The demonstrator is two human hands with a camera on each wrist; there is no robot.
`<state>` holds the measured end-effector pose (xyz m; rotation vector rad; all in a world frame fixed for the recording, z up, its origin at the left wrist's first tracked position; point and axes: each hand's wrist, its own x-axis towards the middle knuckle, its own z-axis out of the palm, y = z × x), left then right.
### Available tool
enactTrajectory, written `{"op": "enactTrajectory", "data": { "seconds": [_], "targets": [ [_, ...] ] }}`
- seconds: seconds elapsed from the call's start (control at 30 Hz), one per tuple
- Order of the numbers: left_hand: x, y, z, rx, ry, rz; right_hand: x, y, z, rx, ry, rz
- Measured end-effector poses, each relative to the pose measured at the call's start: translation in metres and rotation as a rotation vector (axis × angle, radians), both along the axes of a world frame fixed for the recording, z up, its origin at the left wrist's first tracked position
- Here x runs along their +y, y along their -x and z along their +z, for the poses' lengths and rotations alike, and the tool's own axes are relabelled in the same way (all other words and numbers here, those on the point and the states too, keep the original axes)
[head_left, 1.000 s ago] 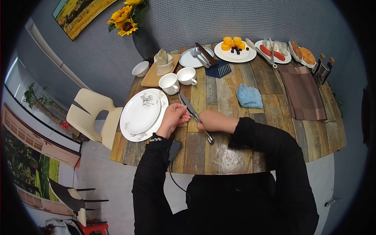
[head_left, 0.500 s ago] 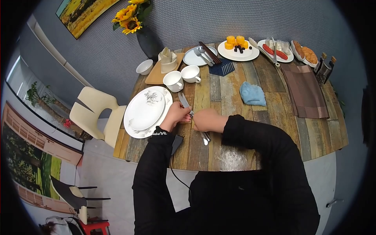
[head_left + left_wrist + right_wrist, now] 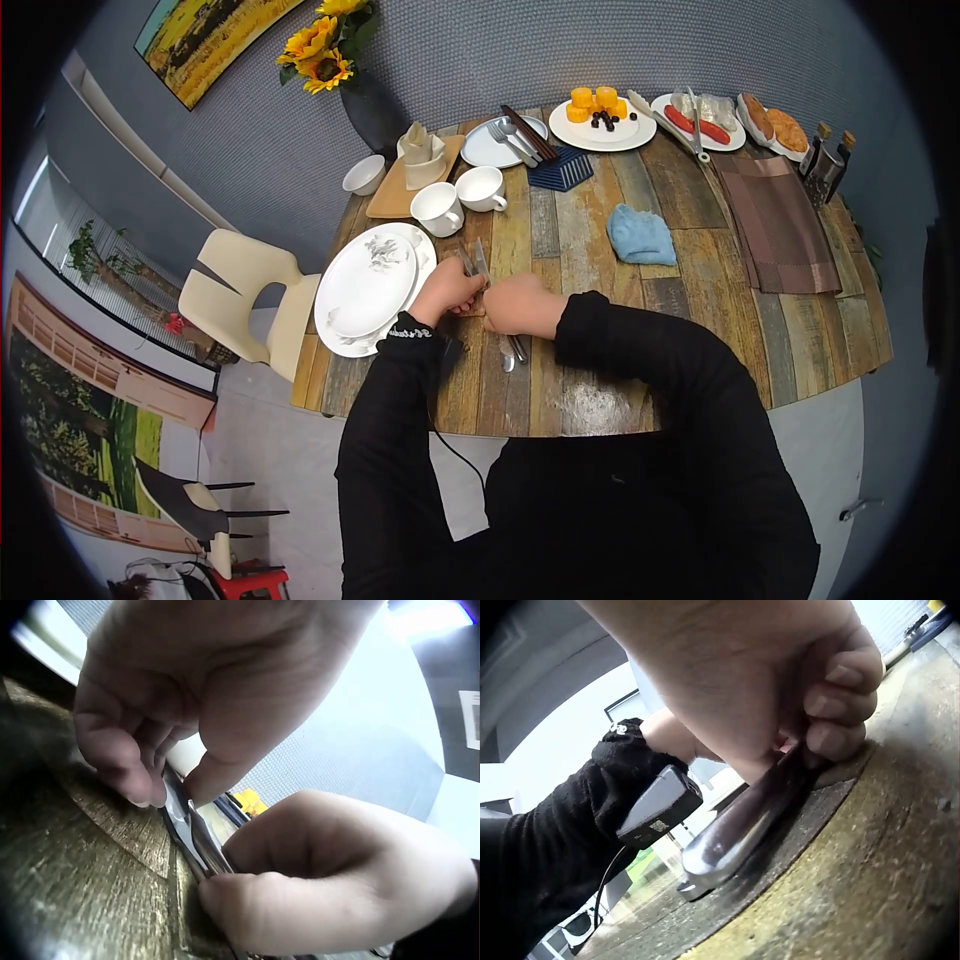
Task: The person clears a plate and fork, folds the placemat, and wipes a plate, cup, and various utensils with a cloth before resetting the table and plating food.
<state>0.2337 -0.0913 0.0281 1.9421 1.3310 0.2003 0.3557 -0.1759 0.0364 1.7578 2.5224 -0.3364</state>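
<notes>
Two silver pieces of cutlery, one a table knife (image 3: 481, 258), lie close together over the near left of the table, blade pointing away from me. My left hand (image 3: 448, 290) pinches them near the blade end, thumb on one side and fingertips on the other. Beside it, my right hand (image 3: 524, 305) grips the handle part with curled fingers. Two handle ends stick out below the right hand; in the right wrist view one shiny handle (image 3: 731, 840) hangs close over the wood. The middle of the cutlery is hidden by the hands.
Left of my hands sit stacked floral plates (image 3: 372, 282). Beyond stand two white cups (image 3: 437, 208), a wooden tray (image 3: 390, 200) and a plate with cutlery (image 3: 485, 148). A blue cloth (image 3: 641, 236) and brown placemat (image 3: 778, 230) lie to the right; food plates (image 3: 602, 138) line the back.
Both hands have drawn closer together along the cutlery, the right one shifting left. The handle ends have swung left, and a second end now shows apart from the first.
</notes>
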Motion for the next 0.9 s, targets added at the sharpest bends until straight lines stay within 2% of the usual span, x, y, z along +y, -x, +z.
{"op": "enactTrajectory", "data": {
  "seconds": [0.07, 0.4, 0.63, 0.9],
  "targets": [
    [0.001, -0.001, 0.001, 0.085, 0.016, -0.03, 0.0, -0.001, -0.001, 0.013, -0.014, 0.003],
    [0.002, 0.002, -0.001, 0.087, -0.004, -0.029, 0.0, 0.001, -0.005, 0.061, -0.139, 0.048],
    [-0.005, 0.0, 0.014, 0.177, -0.04, -0.054, 0.005, 0.013, 0.005, -0.008, -0.032, 0.038],
    [-0.001, 0.003, 0.014, 0.241, -0.087, -0.11, 0.014, 0.021, -0.012, -0.002, -0.134, 0.048]
  ]
}}
